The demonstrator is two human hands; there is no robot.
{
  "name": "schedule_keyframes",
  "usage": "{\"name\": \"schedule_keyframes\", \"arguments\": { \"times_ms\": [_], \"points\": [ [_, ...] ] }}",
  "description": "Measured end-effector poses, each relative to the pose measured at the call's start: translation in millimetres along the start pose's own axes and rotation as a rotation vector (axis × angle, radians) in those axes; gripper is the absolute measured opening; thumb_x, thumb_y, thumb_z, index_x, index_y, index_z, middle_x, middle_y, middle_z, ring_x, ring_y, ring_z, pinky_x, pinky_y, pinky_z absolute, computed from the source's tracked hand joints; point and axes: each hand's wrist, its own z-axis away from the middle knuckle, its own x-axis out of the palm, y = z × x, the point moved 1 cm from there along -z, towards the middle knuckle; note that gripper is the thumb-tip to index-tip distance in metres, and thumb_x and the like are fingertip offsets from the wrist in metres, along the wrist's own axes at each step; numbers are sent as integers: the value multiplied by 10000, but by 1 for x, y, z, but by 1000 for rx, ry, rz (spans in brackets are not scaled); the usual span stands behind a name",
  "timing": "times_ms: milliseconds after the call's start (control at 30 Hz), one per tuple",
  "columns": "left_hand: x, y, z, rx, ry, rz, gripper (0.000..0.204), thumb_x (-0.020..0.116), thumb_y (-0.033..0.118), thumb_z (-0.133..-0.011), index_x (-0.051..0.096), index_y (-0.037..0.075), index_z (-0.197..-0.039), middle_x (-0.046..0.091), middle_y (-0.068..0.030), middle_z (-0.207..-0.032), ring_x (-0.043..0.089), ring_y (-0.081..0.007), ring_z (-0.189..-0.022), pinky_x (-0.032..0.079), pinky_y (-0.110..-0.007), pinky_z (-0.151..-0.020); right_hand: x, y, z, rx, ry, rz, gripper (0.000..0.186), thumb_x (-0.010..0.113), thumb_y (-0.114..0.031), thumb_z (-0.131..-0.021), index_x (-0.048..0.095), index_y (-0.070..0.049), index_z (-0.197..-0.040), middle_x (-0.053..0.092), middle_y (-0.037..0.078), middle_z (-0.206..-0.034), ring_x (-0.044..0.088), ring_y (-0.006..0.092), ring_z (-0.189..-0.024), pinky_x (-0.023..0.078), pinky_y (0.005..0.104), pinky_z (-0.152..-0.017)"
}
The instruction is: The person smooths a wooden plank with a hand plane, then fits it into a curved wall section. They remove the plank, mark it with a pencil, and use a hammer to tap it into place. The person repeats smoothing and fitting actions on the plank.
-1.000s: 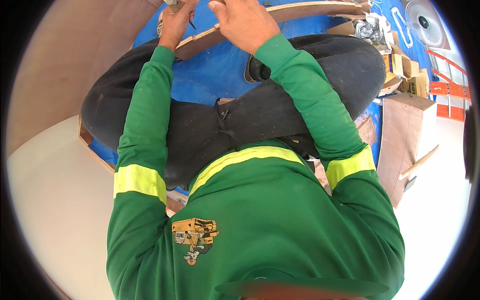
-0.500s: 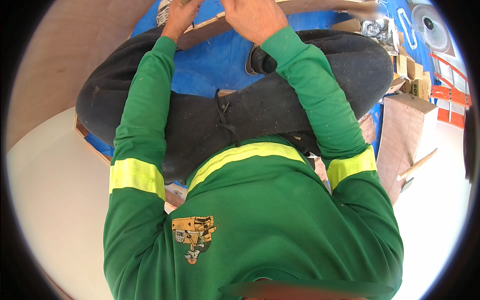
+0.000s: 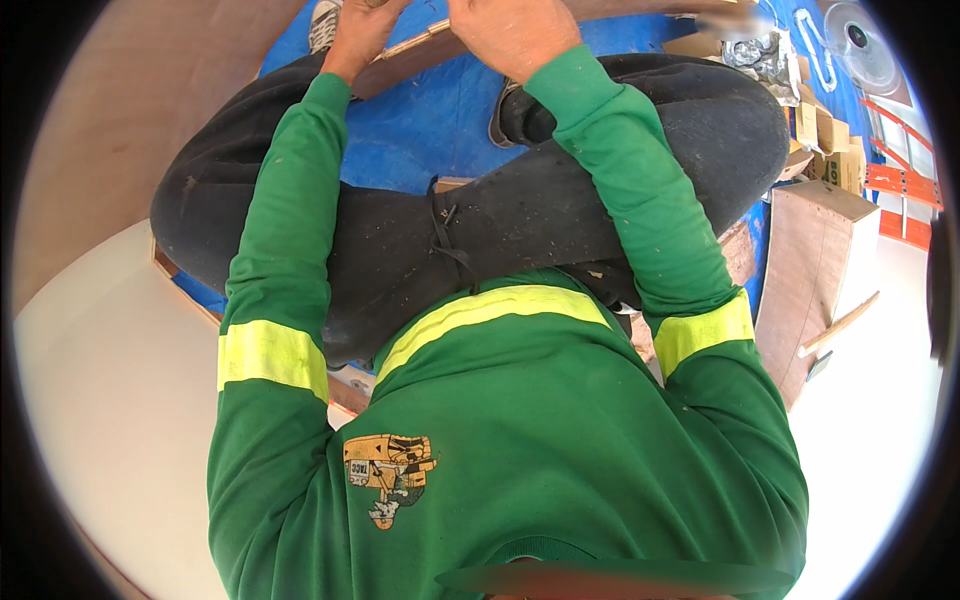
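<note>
At the top edge my left hand (image 3: 358,42) is curled closed, with a small brownish thing at its fingers that the edge cuts off, so I cannot make out its kind. To its right, my right hand (image 3: 515,38) lies over a curved wooden strip (image 3: 425,48); its fingers run out of view. The strip has a pale, rough upper edge and passes behind both wrists, beyond my bent legs. Whether either hand presses on the wood I cannot tell.
My crossed legs in dark trousers (image 3: 430,240) rest over a blue sheet (image 3: 420,135). A large wooden panel (image 3: 120,110) rises at left. On the right are a wooden box (image 3: 815,240), cardboard boxes (image 3: 835,160), a fan (image 3: 857,40) and an orange ladder (image 3: 900,182).
Both hands stay near the same place at the top edge, with my right hand shifted very slightly. The view has moved a little; nothing is visibly taken or let go.
</note>
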Motion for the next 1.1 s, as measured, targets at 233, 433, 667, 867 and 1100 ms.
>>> {"name": "schedule_keyframes", "arguments": {
  "times_ms": [233,433,667,867,1100],
  "points": [
    [-4,-4,-6,98,34,1,444,711,406,-1006,644,24,-791,575,-49,-690,542,-184,-642,429,-401,-604,-1,-1,-3,-69,63,11,249,548,-307,-1104,560,-60,-1129,686,322,-860,648,568,-823,488,674,-737],
    [-8,-10,-5,-1,-10,7,435,712,430,-1004,680,42,-811,610,-30,-712,564,-166,-662,438,-394,-618,0,0,-1,-83,73,-6,243,546,-300,-1106,555,-58,-1125,687,326,-864,651,567,-798,487,676,-718],
    [0,-31,-3,12,49,191,373,720,424,-999,736,52,-1015,686,-59,-865,626,-160,-800,505,-355,-727,23,3,4,-177,-100,155,233,526,-263,-1109,530,-30,-1114,701,306,-879,675,541,-799,529,646,-705],
    [-4,-48,-12,4,-3,222,340,679,273,-1057,655,60,-792,625,2,-709,566,-92,-646,455,-291,-600,25,9,4,-158,9,10,267,508,-285,-1110,544,-23,-1142,719,286,-912,701,510,-817,570,611,-728],
    [-3,-60,-13,31,2,251,267,669,215,-1030,689,49,-822,640,-5,-718,584,-101,-656,469,-294,-608,30,6,5,-170,-88,102,272,505,-294,-1113,555,-36,-1183,705,299,-896,681,537,-782,557,624,-721]
  ]
}}
